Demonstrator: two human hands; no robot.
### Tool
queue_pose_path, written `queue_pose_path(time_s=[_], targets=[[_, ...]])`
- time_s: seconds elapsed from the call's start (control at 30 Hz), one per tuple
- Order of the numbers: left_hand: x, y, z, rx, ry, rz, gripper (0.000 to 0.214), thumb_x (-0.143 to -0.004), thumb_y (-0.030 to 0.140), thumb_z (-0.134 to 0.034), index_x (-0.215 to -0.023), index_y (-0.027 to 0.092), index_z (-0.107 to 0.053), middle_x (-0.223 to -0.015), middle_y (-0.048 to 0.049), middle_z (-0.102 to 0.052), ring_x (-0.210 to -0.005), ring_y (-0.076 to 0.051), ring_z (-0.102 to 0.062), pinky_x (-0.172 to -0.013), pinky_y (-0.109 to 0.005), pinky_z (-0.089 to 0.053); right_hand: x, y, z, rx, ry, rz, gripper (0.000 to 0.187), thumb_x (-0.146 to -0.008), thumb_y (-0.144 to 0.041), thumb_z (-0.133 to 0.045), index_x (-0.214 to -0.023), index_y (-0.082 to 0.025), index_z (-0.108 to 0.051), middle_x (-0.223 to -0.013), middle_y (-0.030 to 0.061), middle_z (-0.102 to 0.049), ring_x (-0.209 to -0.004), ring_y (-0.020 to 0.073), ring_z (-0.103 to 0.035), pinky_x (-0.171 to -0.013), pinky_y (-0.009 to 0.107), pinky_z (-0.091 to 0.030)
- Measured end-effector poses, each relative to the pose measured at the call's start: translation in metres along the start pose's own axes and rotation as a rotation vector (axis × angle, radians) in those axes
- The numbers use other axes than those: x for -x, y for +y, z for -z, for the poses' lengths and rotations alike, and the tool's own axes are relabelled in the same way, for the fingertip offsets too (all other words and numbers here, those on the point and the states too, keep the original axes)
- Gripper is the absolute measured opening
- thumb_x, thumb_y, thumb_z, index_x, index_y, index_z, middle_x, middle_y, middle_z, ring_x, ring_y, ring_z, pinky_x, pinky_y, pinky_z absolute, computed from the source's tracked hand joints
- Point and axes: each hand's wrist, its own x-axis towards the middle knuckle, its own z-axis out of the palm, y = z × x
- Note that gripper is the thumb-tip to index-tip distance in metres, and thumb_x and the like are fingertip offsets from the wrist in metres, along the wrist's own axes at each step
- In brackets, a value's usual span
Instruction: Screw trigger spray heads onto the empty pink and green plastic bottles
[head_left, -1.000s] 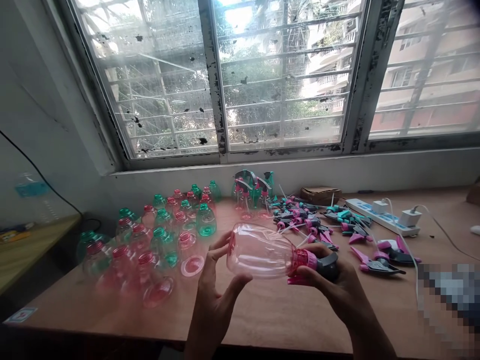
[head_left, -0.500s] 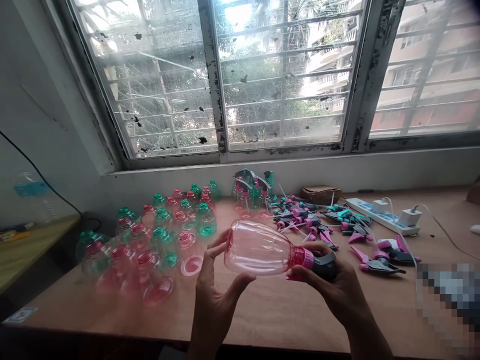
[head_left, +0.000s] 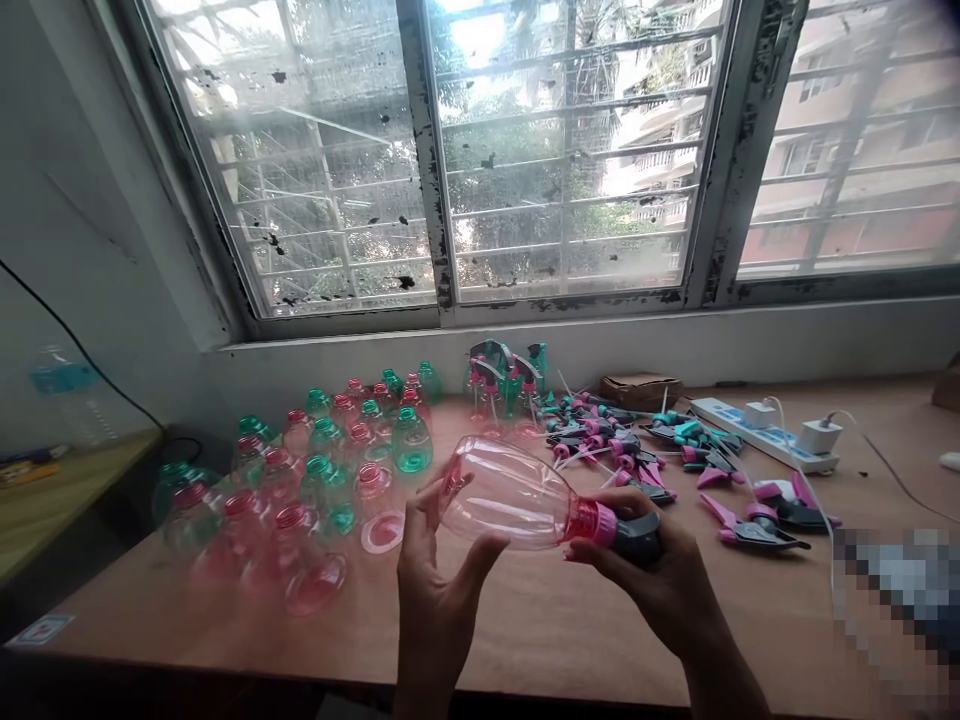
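Observation:
A clear pink spray bottle [head_left: 510, 495] lies on its side in the air above the table, its base to the left. My left hand [head_left: 442, 580] cradles the base end, fingers curled behind it and thumb along the lower side. At the other end, my right hand [head_left: 652, 570] is closed around the pink collar [head_left: 604, 523] and the dark grey spray head [head_left: 636, 538], which sits on the bottle's neck. Part of the spray head is hidden by the fingers.
Several open pink and green bottles [head_left: 411, 440] stand on the left of the table [head_left: 300, 645]. Assembled spray bottles [head_left: 491, 385] stand at the back. Loose spray heads [head_left: 600, 435] with tubes lie to the right, by a white power strip [head_left: 765, 432] and brown cardboard [head_left: 641, 388].
The bottle and my right hand have shifted slightly left, and the bottle tilts a little more, spray-head end lower. Both hands keep hold of it.

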Motion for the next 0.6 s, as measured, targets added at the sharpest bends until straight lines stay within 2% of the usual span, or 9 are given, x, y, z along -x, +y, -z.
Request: queue_pose_path(time_s=[0.1, 0.17, 0.2, 0.27, 0.37, 0.47, 0.53, 0.6], targets=[[0.000, 0.004, 0.000, -0.049, -0.087, -0.065, 0.057, -0.087, 0.040, -0.079, -0.139, 0.034, -0.056, -0.161, -0.0071, -0.046, -0.152, -0.034, -0.038, -0.125, -0.055, -0.030, -0.001, -0.002, 0.001, -0.180, 0.001, -0.115, 0.030, -0.073, -0.031, -0.093, -0.095, -0.023, -0.073, -0.074, -0.0011, -0.079, -0.062, 0.0193, -0.076, -0.059, 0.025, -0.064], [0.001, 0.006, 0.001, -0.133, -0.110, -0.109, 0.058, -0.092, 0.035, -0.075, -0.144, 0.041, -0.052, -0.169, -0.0016, -0.033, -0.158, -0.031, -0.026, -0.128, -0.053, -0.025, -0.002, -0.002, 0.002, -0.256, 0.008, -0.147, 0.033, -0.074, -0.036, -0.092, -0.097, -0.022, -0.072, -0.072, -0.0008, -0.079, -0.060, 0.0199, -0.077, -0.060, 0.027, -0.067], [0.002, 0.005, 0.001, -0.167, -0.115, -0.120, 0.059, -0.093, 0.033, -0.073, -0.146, 0.043, -0.049, -0.169, -0.0006, -0.032, -0.158, -0.030, -0.025, -0.128, -0.052, -0.025, -0.001, -0.002, 0.003, -0.274, 0.009, -0.149, 0.034, -0.075, -0.037, -0.092, -0.098, -0.022, -0.072, -0.071, -0.0009, -0.078, -0.059, 0.0196, -0.076, -0.061, 0.028, -0.068], [0.003, 0.003, 0.002, -0.192, -0.149, -0.118, 0.066, -0.091, 0.036, -0.075, -0.149, 0.042, -0.045, -0.166, -0.0031, -0.039, -0.157, -0.031, -0.029, -0.127, -0.053, -0.028, -0.001, 0.000, 0.003, -0.266, 0.012, -0.137, 0.033, -0.075, -0.036, -0.092, -0.098, -0.022, -0.073, -0.073, -0.0013, -0.078, -0.060, 0.0187, -0.075, -0.062, 0.028, -0.069], [0.002, -0.002, 0.002, -0.128, -0.161, -0.082, 0.078, -0.080, 0.050, -0.083, -0.148, 0.033, -0.048, -0.156, -0.0099, -0.052, -0.150, -0.037, -0.040, -0.124, -0.057, -0.031, 0.000, 0.002, 0.001, -0.176, 0.014, -0.071, 0.029, -0.074, -0.029, -0.093, -0.096, -0.024, -0.074, -0.076, -0.0023, -0.078, -0.062, 0.0172, -0.074, -0.060, 0.024, -0.066], [0.000, -0.003, 0.003, -0.057, -0.045, -0.027, 0.061, -0.082, 0.051, -0.081, -0.134, 0.029, -0.058, -0.147, -0.0116, -0.059, -0.143, -0.037, -0.050, -0.121, -0.059, -0.035, 0.000, 0.000, -0.004, -0.088, -0.006, 0.000, 0.029, -0.072, -0.021, -0.092, -0.096, -0.025, -0.075, -0.076, -0.0036, -0.078, -0.061, 0.0150, -0.072, -0.055, 0.019, -0.060], [-0.002, 0.000, 0.004, -0.043, -0.027, -0.015, 0.055, -0.084, 0.045, -0.081, -0.132, 0.031, -0.059, -0.147, -0.0097, -0.060, -0.143, -0.034, -0.050, -0.121, -0.057, -0.036, 0.000, -0.003, -0.007, -0.114, -0.026, -0.016, 0.030, -0.072, -0.021, -0.093, -0.095, -0.026, -0.074, -0.075, -0.0043, -0.078, -0.061, 0.0147, -0.072, -0.055, 0.019, -0.061], [-0.003, 0.003, 0.006, -0.075, -0.044, -0.071, 0.058, -0.085, 0.041, -0.081, -0.137, 0.035, -0.057, -0.156, -0.0064, -0.051, -0.150, -0.032, -0.042, -0.124, -0.055, -0.032, 0.001, -0.007, -0.009, -0.213, -0.046, -0.083, 0.030, -0.072, -0.026, -0.094, -0.094, -0.026, -0.074, -0.075, -0.0047, -0.078, -0.061, 0.0157, -0.074, -0.059, 0.023, -0.065]])
